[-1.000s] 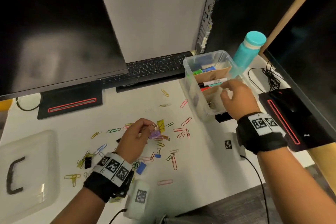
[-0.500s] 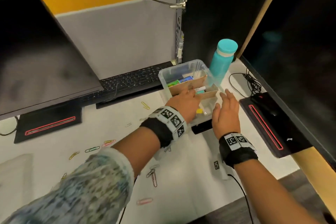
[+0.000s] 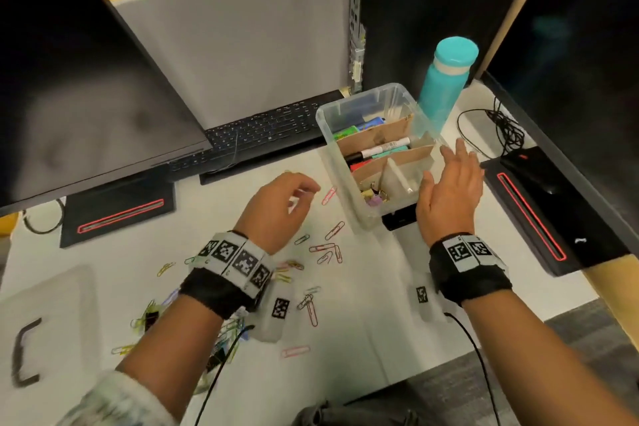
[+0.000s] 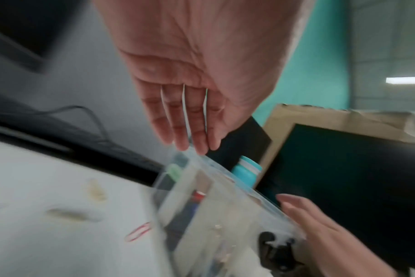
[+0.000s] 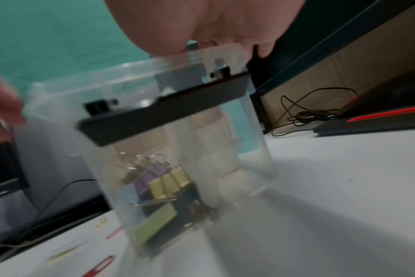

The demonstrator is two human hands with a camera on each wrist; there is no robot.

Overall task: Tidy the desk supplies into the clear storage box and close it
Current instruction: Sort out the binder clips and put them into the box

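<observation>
The clear storage box (image 3: 349, 162) stands open on the white desk, with cardboard dividers, markers (image 3: 380, 150) and binder clips (image 3: 375, 196) inside. My right hand (image 3: 444, 166) lies flat with straight fingers against the box's right side. Left of the box hovers my left hand (image 3: 298, 197), loosely curled and empty; in the left wrist view its fingers (image 4: 185, 131) are straight. Coloured paper clips (image 3: 326, 248) are scattered on the desk around my left wrist. The clear lid (image 3: 52, 304) with a black handle lies at the far left. In the right wrist view the binder clips (image 5: 163, 180) show through the box wall (image 5: 249, 146).
A teal bottle (image 3: 446, 86) stands right behind the box. A black keyboard (image 3: 262, 133) and a large monitor (image 3: 79, 86) fill the left back. A monitor base (image 3: 539, 207) and tangled cable (image 3: 501, 128) lie to the right.
My left hand took clips from the desk, reached into the box, and has now drawn back to the left with nothing in it. My right hand stayed by the box's right side.
</observation>
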